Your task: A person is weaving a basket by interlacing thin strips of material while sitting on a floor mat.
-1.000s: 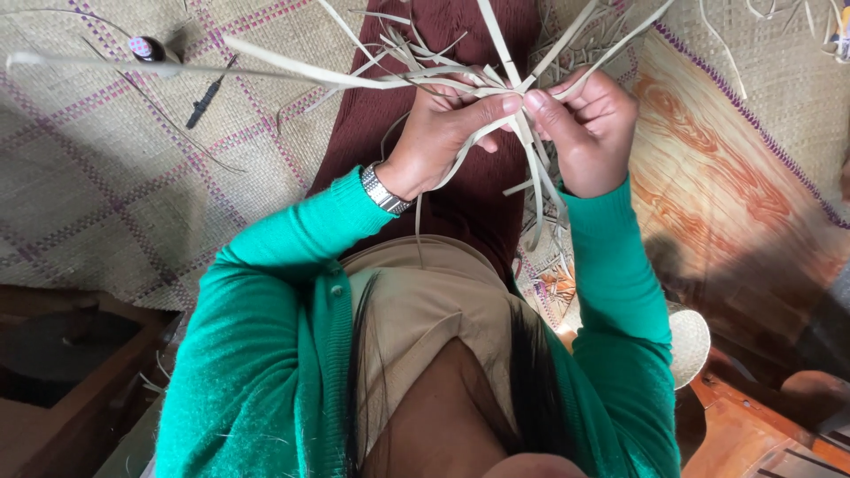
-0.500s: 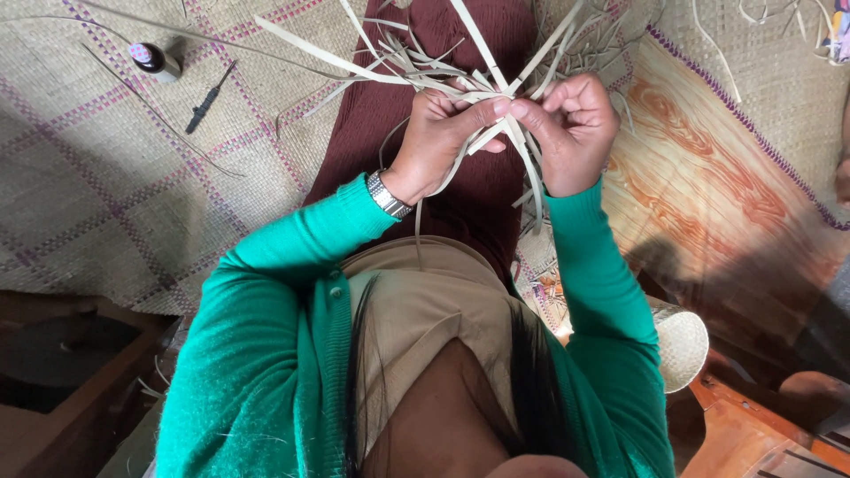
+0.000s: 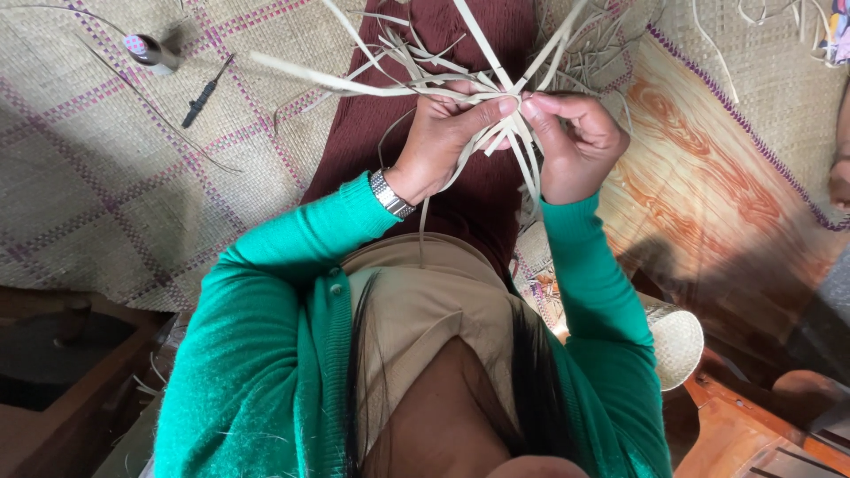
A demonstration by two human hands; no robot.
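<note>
Both hands pinch the same crossing of pale flat strips (image 3: 496, 115): the left hand (image 3: 443, 137) closes thumb and forefinger on the strips from one side, and the right hand (image 3: 575, 142) closes on them from the other, fingertips nearly touching at the centre. The strips sit above the lap, over the maroon skirt (image 3: 398, 133), fanning outward from the pinch in all directions, with some hanging loose toward the body. Judged step: an early stage of weaving, with the centre held and only a few strips interlaced. The next move likely calls for one hand to keep the crossing clamped while the other lifts a single free strip over or under its neighbour, without letting the centre slip. Room is open above and to both sides over the woven mat (image 3: 106, 177). A small bottle (image 3: 150, 51) and a dark tool (image 3: 205, 90) lie well apart to the left.
</note>
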